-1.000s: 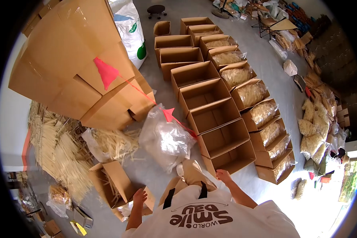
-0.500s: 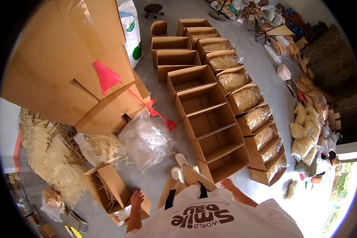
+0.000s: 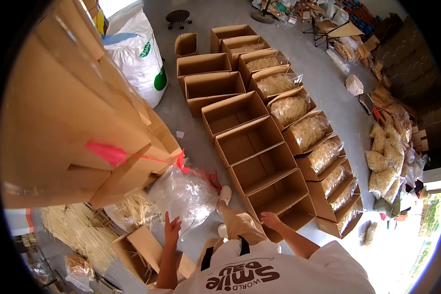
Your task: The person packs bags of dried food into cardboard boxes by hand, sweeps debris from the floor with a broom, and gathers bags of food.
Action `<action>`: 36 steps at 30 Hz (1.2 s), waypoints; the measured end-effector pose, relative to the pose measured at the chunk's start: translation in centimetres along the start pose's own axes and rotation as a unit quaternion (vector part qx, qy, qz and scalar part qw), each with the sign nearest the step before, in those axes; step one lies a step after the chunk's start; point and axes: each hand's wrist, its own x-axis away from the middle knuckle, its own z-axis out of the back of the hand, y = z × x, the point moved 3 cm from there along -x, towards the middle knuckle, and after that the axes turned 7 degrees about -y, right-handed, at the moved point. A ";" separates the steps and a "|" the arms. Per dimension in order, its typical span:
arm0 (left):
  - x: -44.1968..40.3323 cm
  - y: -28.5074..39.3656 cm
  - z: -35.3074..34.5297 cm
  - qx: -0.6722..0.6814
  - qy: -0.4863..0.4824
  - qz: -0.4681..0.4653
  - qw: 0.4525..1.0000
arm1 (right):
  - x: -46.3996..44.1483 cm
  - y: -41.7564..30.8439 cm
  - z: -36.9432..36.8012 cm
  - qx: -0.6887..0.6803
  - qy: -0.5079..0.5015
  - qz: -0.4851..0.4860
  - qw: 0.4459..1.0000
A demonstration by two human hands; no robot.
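The left hand was raised with its fingers spread, holding nothing visible, in front of a crumpled clear plastic bag on the floor. The right hand was at an open carton; I could not tell whether it gripped the rim. A shoe stood just beside the bag and a red ribbon, so a foot could have snagged or slipped there. A knock might have skewed the carton. To the left, tall cardboard, loose sticks and a flapped box narrowed the way.
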 end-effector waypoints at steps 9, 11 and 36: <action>2.8 -9.4 2.9 0.198 0.147 0.247 0.937 | -19.2 -7.5 12.5 0.058 0.122 0.032 0.990; 5.4 -12.4 2.7 0.210 0.158 0.299 0.917 | -24.0 -9.0 15.5 0.102 0.202 0.084 0.970; 6.6 -16.3 9.4 0.130 0.120 0.412 0.894 | -31.2 2.4 9.3 0.402 -0.061 -0.082 0.910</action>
